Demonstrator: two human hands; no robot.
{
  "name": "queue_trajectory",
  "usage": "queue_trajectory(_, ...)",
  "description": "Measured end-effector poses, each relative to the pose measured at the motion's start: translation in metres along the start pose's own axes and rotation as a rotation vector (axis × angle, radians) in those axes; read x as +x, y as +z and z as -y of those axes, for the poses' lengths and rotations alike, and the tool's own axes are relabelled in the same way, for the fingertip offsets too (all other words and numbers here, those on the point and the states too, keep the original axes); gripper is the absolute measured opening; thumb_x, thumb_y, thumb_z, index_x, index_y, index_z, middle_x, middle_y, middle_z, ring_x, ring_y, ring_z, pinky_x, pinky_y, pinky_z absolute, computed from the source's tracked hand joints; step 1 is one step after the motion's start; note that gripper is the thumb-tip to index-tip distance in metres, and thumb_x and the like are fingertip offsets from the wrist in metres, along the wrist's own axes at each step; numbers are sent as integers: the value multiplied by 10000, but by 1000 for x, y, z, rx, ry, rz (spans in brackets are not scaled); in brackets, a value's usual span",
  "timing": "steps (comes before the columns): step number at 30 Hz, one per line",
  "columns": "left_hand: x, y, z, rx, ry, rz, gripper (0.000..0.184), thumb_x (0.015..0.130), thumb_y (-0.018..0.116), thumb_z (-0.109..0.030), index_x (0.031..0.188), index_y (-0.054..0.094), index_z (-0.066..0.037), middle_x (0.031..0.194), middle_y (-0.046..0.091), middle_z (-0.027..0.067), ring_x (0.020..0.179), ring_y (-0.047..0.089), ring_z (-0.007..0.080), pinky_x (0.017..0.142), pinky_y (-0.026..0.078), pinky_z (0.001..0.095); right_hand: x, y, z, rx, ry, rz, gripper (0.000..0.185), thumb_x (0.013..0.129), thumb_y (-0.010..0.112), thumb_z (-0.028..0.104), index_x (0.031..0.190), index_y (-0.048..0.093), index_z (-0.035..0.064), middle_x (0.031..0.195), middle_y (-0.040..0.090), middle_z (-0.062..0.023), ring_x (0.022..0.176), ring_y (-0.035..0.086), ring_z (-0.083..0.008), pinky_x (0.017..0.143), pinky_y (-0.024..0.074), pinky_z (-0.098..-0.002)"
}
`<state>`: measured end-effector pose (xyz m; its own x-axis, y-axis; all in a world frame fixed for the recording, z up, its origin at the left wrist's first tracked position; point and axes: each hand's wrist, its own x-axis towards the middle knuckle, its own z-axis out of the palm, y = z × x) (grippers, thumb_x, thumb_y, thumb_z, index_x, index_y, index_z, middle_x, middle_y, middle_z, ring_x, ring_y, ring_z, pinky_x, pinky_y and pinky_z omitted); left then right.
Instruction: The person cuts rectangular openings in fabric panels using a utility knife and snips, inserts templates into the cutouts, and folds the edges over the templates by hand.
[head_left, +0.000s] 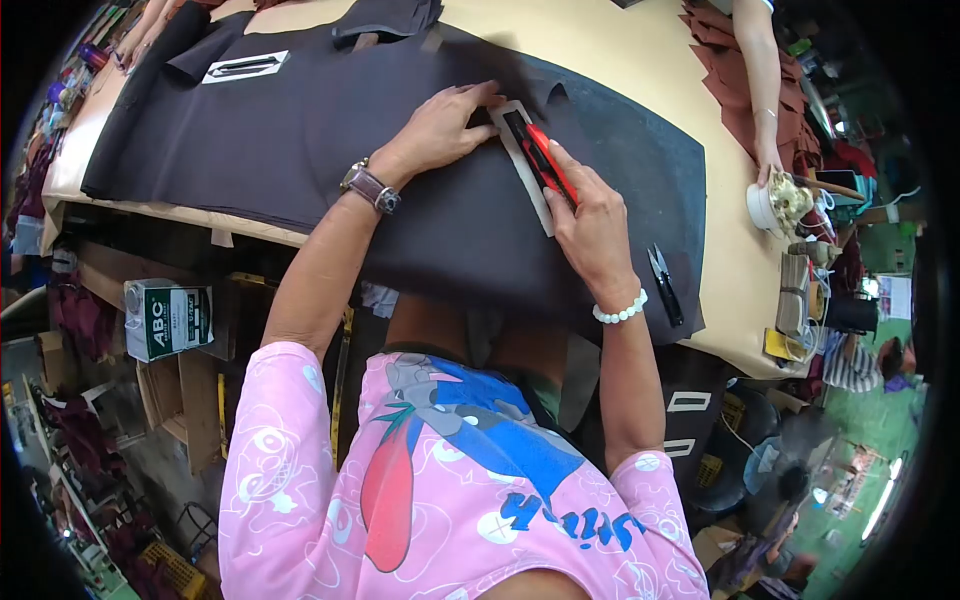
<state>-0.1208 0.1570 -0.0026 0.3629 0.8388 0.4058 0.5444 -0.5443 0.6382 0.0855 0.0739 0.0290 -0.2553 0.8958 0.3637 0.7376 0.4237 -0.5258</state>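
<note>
My right hand (590,220) is closed round a red utility knife (549,166), which lies along a white-edged strip (526,175) with a dark slot. The strip rests on dark cloth (440,220) spread over the table. At the strip's upper end, the fingers of my left hand (450,125) are bent and touch its edge and the cloth. Black thread snips (665,286) lie on the cloth to the right of my right wrist.
A second white-framed piece (245,67) lies on the cloth at upper left. Reddish-brown cloth pieces (730,90) are stacked at upper right. Another person's hand (768,165) touches a white roll (761,207) at the right. A tin (168,320) stands below left.
</note>
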Motion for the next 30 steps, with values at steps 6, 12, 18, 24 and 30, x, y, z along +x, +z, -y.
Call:
queue_trajectory(6,10,-7,2,200,-2,83,246,819,597,-227,1002,639,-68,970,636,173,892,599,356,782,481,411,2,-2,7,18,65,29,464,790,598,13,1244,539,89,998,629,-183,893,618,-347,798,489,-377)
queue_trajectory(12,88,-9,46,437,-102,292,472,770,649,-410,1097,637,-70,1110,592,224,1016,567,386,893,455,426,0,-1,5,-2,40,4,455,797,583,21,1243,535,96,1002,627,-165,873,620,-340,775,494,-380)
queue_trajectory(18,116,-23,30,881,-97,866,430,789,685,-288,1090,606,9,965,654,135,912,602,187,747,475,248,-2,1,2,13,14,-8,450,802,570,32,1243,532,110,995,626,-145,844,625,-328,746,499,-388)
queue_trajectory(24,115,-33,48,361,-156,643,1017,554,770,-599,1260,454,62,1219,537,239,1111,537,313,925,436,351,0,-2,6,22,65,21,482,801,591,20,1267,526,123,1008,630,-166,900,623,-328,805,489,-368)
queue_trajectory(30,118,-35,38,405,-203,730,1060,540,780,-590,1301,417,52,1237,524,245,1136,526,314,944,432,344,0,-2,7,6,77,32,478,800,591,21,1264,528,117,1010,629,-167,902,625,-323,810,490,-367)
